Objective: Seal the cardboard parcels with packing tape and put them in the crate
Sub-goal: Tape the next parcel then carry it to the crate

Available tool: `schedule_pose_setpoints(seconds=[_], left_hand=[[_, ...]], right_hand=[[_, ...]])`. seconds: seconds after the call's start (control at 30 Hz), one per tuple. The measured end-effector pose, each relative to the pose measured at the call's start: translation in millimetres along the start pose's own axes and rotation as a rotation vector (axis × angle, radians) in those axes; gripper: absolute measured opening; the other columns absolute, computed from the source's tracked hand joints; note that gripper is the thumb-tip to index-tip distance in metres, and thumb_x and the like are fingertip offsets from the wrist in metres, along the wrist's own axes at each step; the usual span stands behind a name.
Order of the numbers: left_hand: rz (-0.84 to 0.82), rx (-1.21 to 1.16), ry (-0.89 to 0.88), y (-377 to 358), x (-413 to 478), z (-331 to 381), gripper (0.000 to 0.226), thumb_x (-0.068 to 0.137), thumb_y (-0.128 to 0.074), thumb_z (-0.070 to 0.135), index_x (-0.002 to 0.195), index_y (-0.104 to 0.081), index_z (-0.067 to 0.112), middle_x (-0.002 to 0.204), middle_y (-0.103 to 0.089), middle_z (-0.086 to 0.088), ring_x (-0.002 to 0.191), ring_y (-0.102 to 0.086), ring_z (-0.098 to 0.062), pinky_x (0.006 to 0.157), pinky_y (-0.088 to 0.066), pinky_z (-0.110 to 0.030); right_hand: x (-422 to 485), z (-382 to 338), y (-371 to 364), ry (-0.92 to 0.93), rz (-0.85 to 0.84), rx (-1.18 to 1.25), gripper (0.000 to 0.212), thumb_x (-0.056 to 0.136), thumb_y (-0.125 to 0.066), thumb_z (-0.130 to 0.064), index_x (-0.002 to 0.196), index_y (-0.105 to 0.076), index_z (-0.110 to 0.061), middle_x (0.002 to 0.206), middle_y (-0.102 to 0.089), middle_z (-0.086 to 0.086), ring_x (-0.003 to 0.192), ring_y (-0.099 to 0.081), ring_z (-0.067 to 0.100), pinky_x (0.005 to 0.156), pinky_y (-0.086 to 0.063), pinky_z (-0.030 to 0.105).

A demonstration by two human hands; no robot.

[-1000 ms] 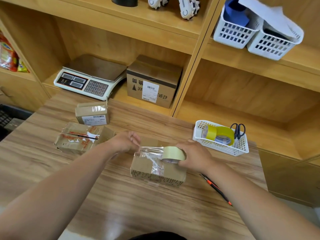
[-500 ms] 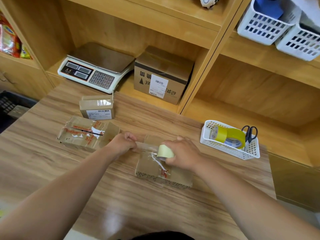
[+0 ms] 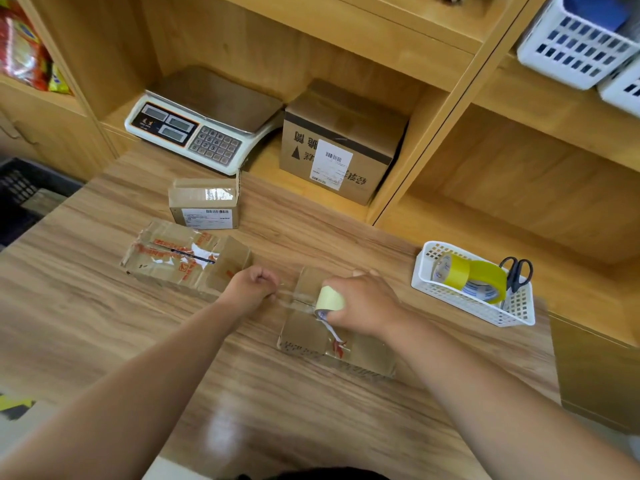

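Note:
A small cardboard parcel (image 3: 311, 336) lies on the wooden table (image 3: 104, 323) in front of me. My right hand (image 3: 363, 306) grips a pale roll of clear packing tape (image 3: 330, 298) on the parcel's top. My left hand (image 3: 251, 285) pinches the free end of the tape strip just left of the parcel, so the strip stretches between both hands. A flat, torn parcel with red print (image 3: 180, 261) lies to the left. Behind it stands a small labelled parcel (image 3: 204, 206). A dark crate (image 3: 20, 192) shows at the far left edge, below the table.
A white basket (image 3: 471, 306) at the right holds yellow tape rolls (image 3: 481, 278) and scissors (image 3: 517, 271). A weighing scale (image 3: 204, 123) and a bigger labelled box (image 3: 339, 143) sit on the shelf behind the table. White baskets (image 3: 575, 46) stand on the upper right shelf.
The right hand has tipped the tape roll on edge and brought it down onto the parcel's top. The strip between the hands has become shorter and lower. The view has moved closer.

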State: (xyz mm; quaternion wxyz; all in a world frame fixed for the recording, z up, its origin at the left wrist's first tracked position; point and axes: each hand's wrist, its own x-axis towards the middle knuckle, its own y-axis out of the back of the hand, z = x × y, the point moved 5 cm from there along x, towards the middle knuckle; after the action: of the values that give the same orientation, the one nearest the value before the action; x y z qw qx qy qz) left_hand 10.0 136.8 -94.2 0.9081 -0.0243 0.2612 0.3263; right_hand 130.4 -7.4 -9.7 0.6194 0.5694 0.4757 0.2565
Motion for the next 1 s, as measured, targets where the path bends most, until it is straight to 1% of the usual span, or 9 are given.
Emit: schedule_pose_setpoints(seconds=[0.07,0.17,0.33,0.5,0.6,0.7,0.83,0.93,1.0], left_hand=[[0.013,-0.012,-0.013,0,0,-3,0.016,0.089,-0.055,0.003,0.077,-0.059,0.014,0.068,-0.059,-0.003,0.060,-0.054,-0.009,0.070,-0.041,-0.026],[0.039,0.007,-0.067,-2,-2,-6,0.017,0.091,-0.052,0.002,0.078,-0.056,0.014,0.065,-0.055,0.001,0.051,-0.051,-0.001,0.063,-0.039,-0.023],[0.097,0.045,-0.104,-7,-3,-12,0.019,0.090,-0.049,0.000,0.078,-0.053,0.014,0.064,-0.053,-0.002,0.060,-0.046,-0.014,0.062,-0.038,-0.025],[0.152,0.036,-0.094,-15,-3,-17,0.018,0.090,-0.047,-0.004,0.080,-0.052,0.010,0.066,-0.054,-0.002,0.055,-0.046,-0.008,0.047,-0.036,-0.009],[0.175,0.063,-0.065,-22,-2,-22,0.019,0.091,-0.046,-0.002,0.081,-0.052,0.012,0.067,-0.052,0.002,0.059,-0.045,-0.009,0.045,-0.035,-0.008],[0.168,0.079,-0.035,-31,3,-29,0.025,0.090,-0.046,-0.001,0.077,-0.051,0.020,0.072,-0.055,0.004,0.065,-0.048,-0.010,0.048,-0.035,-0.010],[0.140,0.118,-0.049,-39,5,-32,0.025,0.092,-0.045,0.004,0.077,-0.049,0.024,0.075,-0.055,0.006,0.067,-0.047,-0.008,0.055,-0.035,-0.019],[0.121,0.172,-0.065,-42,6,-34,0.021,0.094,-0.043,0.008,0.080,-0.047,0.023,0.075,-0.054,0.005,0.070,-0.047,-0.015,0.057,-0.034,-0.027],[0.093,0.234,-0.074,-42,7,-35,0.014,0.095,-0.043,0.011,0.086,-0.046,0.020,0.083,-0.056,0.000,0.078,-0.050,-0.021,0.063,-0.035,-0.029]], right_hand=[[1,-3,2,-0.002,-0.007,-0.024,0.037,0.081,-0.058,-0.055,0.110,-0.057,-0.031,0.096,-0.063,0.001,0.099,-0.048,0.021,0.089,-0.029,0.033],[3,-7,4,0.010,-0.020,-0.039,0.040,0.081,-0.057,-0.055,0.114,-0.057,-0.033,0.097,-0.063,-0.001,0.099,-0.049,0.020,0.089,-0.028,0.033],[3,-10,5,0.016,-0.035,-0.051,0.042,0.082,-0.056,-0.056,0.117,-0.057,-0.032,0.100,-0.063,0.001,0.101,-0.049,0.021,0.088,-0.028,0.033],[4,-13,5,0.014,-0.031,-0.057,0.041,0.082,-0.057,-0.054,0.117,-0.056,-0.032,0.101,-0.063,0.000,0.104,-0.049,0.021,0.091,-0.026,0.033],[5,-13,2,0.013,-0.025,-0.056,0.040,0.082,-0.056,-0.055,0.115,-0.056,-0.033,0.098,-0.064,-0.002,0.102,-0.050,0.020,0.091,-0.026,0.033],[5,-12,1,0.012,-0.015,-0.055,0.039,0.082,-0.057,-0.053,0.115,-0.056,-0.034,0.098,-0.065,-0.004,0.101,-0.051,0.019,0.091,-0.027,0.032],[6,-14,1,0.008,-0.027,-0.043,0.039,0.082,-0.057,-0.050,0.118,-0.055,-0.033,0.099,-0.065,-0.003,0.101,-0.051,0.020,0.091,-0.027,0.032],[6,-13,-2,0.000,-0.035,-0.027,0.041,0.082,-0.058,-0.049,0.120,-0.054,-0.034,0.100,-0.065,-0.003,0.102,-0.052,0.020,0.091,-0.029,0.032],[6,-13,-4,-0.002,-0.045,-0.022,0.043,0.081,-0.058,-0.048,0.122,-0.053,-0.034,0.102,-0.064,-0.003,0.102,-0.051,0.020,0.089,-0.028,0.031]])
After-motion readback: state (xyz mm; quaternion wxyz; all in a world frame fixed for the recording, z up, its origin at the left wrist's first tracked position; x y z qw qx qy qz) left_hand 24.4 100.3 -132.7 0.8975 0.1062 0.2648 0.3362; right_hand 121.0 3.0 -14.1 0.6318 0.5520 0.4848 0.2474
